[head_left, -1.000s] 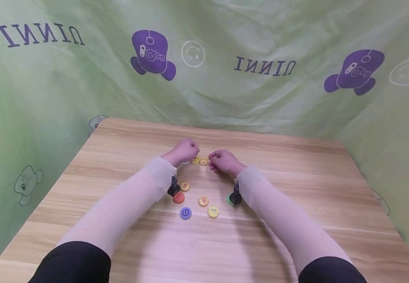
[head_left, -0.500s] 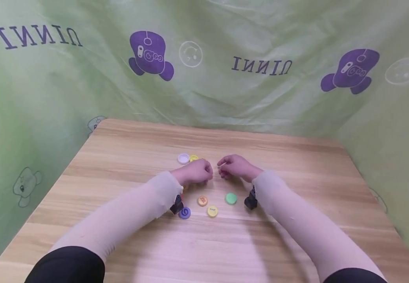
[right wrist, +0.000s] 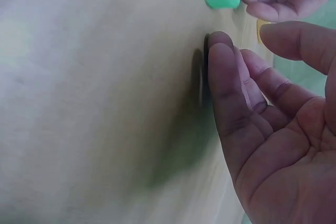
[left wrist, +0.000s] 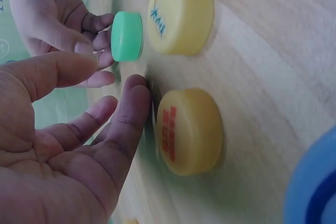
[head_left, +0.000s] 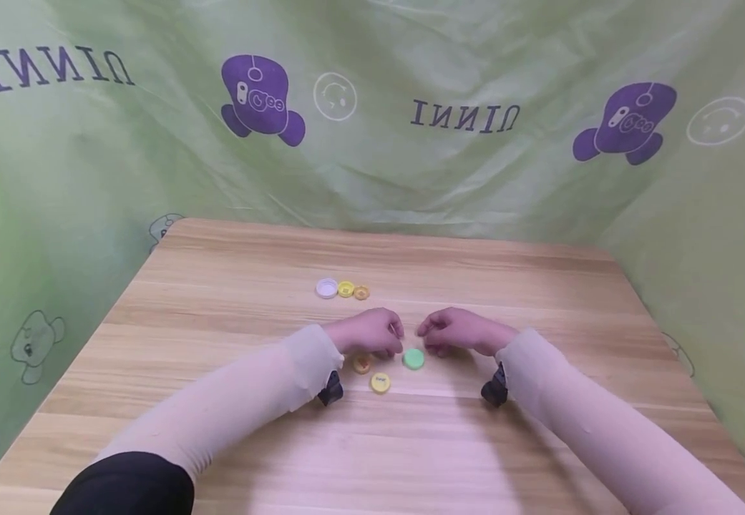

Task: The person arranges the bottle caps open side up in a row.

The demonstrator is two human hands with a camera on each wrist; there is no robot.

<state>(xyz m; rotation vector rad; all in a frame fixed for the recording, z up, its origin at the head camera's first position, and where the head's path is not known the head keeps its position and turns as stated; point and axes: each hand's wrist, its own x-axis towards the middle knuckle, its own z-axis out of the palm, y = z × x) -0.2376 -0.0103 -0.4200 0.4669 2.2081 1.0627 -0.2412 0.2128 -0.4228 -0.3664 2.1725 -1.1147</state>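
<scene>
My left hand [head_left: 368, 331] hovers low over the table with thumb and fingers apart and nothing between them. Across from it, my right hand [head_left: 465, 331] is also relaxed, its fingers bent a little and holding nothing. A green bottle cap [head_left: 414, 359] lies between the two hands, just in front of their fingertips. Below my left fingers, in the left wrist view, is an orange-yellow cap with red print [left wrist: 191, 132]. Beside it sits a pale yellow cap with blue marks [left wrist: 184, 14]. A blue cap [left wrist: 315, 182] shows partly at that view's lower right corner.
Farther back on the wooden table [head_left: 250, 257], a white cap [head_left: 327, 289], a yellow cap [head_left: 346, 289] and an orange cap [head_left: 362, 292] lie hollow side up in a touching row. A green printed curtain [head_left: 372, 179] encloses the table's back and sides.
Both hands have drawn back from the row of caps toward the green cap, moving nearer and to the right. The row of three is now uncovered; the left arm now hides the red and blue caps.
</scene>
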